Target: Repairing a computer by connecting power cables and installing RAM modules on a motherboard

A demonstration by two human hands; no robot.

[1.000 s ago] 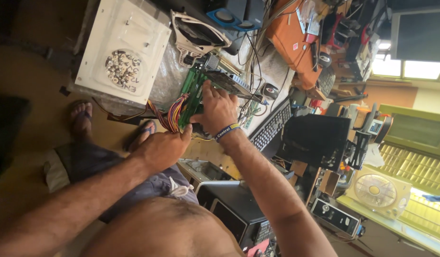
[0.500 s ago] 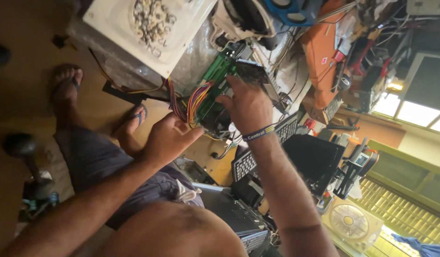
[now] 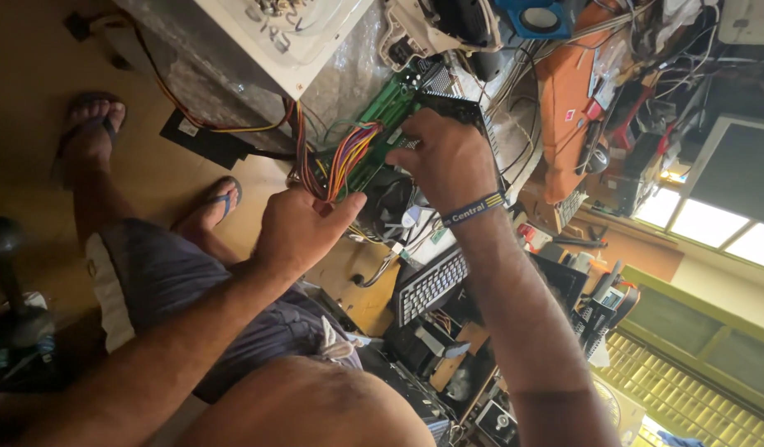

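A green circuit board (image 3: 387, 106) lies upright against a silver-wrapped case, with a bundle of coloured wires (image 3: 342, 162) running off it. My left hand (image 3: 301, 232) is closed in a fist around the lower end of that bundle, thumb pointing up. My right hand (image 3: 446, 157), with a dark blue wristband, presses its fingers on a black ribbed part (image 3: 455, 108) at the board's edge. A round black fan (image 3: 390, 207) sits between the two hands.
A white perforated panel (image 3: 270, 33) tops the case. A dark keyboard (image 3: 431, 285) lies below my right wrist. An orange cover (image 3: 564, 99), cables and tools crowd the bench. My feet in sandals (image 3: 92, 132) rest on the brown floor.
The view has closed in and shifted, so hands and board appear larger. My left hand has moved up and gripped the wire bundle. My right hand stays on the board's edge.
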